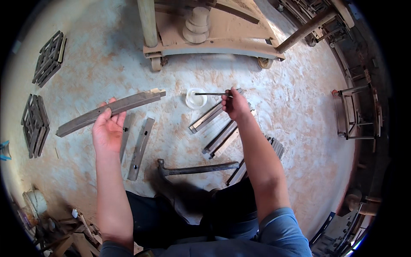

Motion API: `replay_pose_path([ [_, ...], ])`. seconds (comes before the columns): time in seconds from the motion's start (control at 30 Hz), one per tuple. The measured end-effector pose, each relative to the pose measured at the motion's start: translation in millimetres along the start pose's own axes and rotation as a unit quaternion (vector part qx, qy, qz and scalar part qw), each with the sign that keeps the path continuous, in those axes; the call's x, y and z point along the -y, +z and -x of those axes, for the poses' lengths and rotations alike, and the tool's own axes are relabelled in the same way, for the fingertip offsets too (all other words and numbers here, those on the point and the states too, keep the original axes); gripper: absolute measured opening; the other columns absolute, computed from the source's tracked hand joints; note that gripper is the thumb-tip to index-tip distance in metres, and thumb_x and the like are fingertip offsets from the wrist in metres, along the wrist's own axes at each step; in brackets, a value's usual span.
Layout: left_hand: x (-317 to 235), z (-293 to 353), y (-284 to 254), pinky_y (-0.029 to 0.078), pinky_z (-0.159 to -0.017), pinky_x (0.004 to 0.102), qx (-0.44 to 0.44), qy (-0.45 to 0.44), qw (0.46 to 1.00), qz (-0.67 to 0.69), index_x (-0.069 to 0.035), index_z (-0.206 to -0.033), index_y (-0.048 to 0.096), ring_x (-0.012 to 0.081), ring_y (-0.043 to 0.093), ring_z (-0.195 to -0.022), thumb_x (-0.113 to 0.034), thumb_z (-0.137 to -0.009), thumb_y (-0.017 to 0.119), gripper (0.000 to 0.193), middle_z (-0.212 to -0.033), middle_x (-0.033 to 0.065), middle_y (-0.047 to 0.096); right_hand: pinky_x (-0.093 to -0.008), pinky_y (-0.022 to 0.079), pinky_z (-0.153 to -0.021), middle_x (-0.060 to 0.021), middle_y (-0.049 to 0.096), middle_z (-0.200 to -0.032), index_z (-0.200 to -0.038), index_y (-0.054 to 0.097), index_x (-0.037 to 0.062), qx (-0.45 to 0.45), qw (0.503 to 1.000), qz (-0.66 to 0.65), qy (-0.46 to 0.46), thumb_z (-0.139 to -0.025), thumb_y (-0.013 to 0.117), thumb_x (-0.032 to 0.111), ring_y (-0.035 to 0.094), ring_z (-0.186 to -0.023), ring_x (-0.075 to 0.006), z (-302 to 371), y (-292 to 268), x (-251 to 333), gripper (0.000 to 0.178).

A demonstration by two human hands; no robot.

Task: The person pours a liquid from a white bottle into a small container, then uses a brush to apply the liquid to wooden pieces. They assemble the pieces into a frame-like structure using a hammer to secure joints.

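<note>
My left hand (109, 127) grips a long, slightly curved dark wooden rail (139, 100) near its middle, raised above the floor. Its right end has a stepped, paler tenon. Between the fingers of my right hand (233, 104) is a thin dark stick (212, 94), whose tip reaches into a small round plastic tub (189, 102) with whitish contents. Whether the stick has bristles cannot be made out. Beneath my left hand lie two mortised wooden pieces (141, 150). Several wooden strips (220, 136) lie in pairs beside my right forearm.
A claw hammer (201, 169) lies just before my knees. Slatted wooden frames (35, 124) are stacked at the left. Ahead, a wheeled wooden platform (218, 50) carries a turned wooden piece (198, 25). Scrap wood (70, 244) is heaped at lower left; wooden racks (357, 111) line the right.
</note>
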State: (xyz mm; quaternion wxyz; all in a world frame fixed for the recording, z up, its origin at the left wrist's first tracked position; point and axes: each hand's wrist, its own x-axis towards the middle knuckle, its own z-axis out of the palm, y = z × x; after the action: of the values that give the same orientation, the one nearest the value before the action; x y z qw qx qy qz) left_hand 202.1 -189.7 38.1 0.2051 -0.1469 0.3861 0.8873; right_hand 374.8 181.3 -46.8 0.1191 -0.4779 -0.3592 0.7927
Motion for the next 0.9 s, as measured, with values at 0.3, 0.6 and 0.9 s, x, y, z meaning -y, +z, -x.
replay_pose_path([
  [0.3, 16.5, -5.3, 12.4, 0.054, -0.089, 0.0379, -0.044, -0.005, 0.999, -0.031, -0.005, -0.105, 0.057, 0.0212, 0.061, -0.099, -0.02, -0.09, 0.068, 0.024, -0.101, 0.0077, 0.061, -0.0321, 0.044, -0.052, -0.0088, 0.061, -0.074, -0.104, 0.055, 0.0017, 0.129, 0.955, 0.002, -0.265, -0.097, 0.055, 0.024, 0.055, -0.058, -0.0178, 145.8, 44.0, 57.0, 0.023],
  [0.6, 22.2, 0.0, 19.7, 0.055, -0.085, 0.0343, -0.06, -0.009, 0.998, -0.033, -0.006, -0.102, 0.057, 0.0183, 0.059, -0.091, -0.025, -0.088, 0.072, 0.028, -0.097, 0.0059, 0.06, -0.0284, 0.052, -0.06, -0.0122, 0.067, -0.086, -0.11, 0.061, -0.0036, 0.173, 0.953, 0.055, -0.242, -0.096, 0.058, 0.013, 0.063, -0.07, -0.0157, 169.5, 61.3, 24.4, 0.022],
  [0.9, 25.8, -0.9, 22.4, 0.055, -0.086, 0.0345, -0.058, -0.006, 0.998, -0.023, -0.006, -0.102, 0.057, 0.0188, 0.059, -0.093, -0.024, -0.088, 0.072, 0.027, -0.098, 0.0063, 0.059, -0.0269, 0.052, -0.059, -0.0116, 0.068, -0.085, -0.108, 0.062, -0.0038, 0.176, 0.954, 0.083, -0.229, -0.096, 0.059, 0.014, 0.064, -0.069, -0.0147, 158.1, 64.2, 16.4, 0.021],
])
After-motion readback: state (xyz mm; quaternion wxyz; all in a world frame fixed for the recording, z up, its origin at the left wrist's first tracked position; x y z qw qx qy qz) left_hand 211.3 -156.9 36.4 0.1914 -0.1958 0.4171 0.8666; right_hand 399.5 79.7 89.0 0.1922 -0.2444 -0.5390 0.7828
